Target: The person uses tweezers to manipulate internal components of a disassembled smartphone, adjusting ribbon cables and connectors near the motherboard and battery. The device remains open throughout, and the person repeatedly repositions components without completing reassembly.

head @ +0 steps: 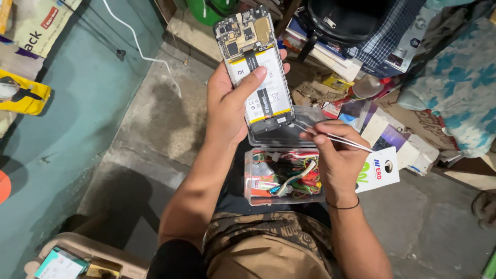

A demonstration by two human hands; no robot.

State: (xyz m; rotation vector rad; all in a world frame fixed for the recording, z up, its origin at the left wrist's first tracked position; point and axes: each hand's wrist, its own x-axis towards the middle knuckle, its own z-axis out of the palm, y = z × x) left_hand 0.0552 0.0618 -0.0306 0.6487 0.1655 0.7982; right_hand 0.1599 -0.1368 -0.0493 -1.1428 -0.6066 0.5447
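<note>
Opened phone (257,67) lengthwise, top end away

A white battery label with yellow end bands (262,88) is facing upward on the opened phone at top centre. A white hang-tag card with a round hole (380,169) is lying right of centre. A yellow package (23,93) is resting at the left edge, beneath a tan printed bag (41,23). A small teal-edged box (61,264) is sitting at the lower left. White and purple cartons (398,142) are lying at right.
</note>
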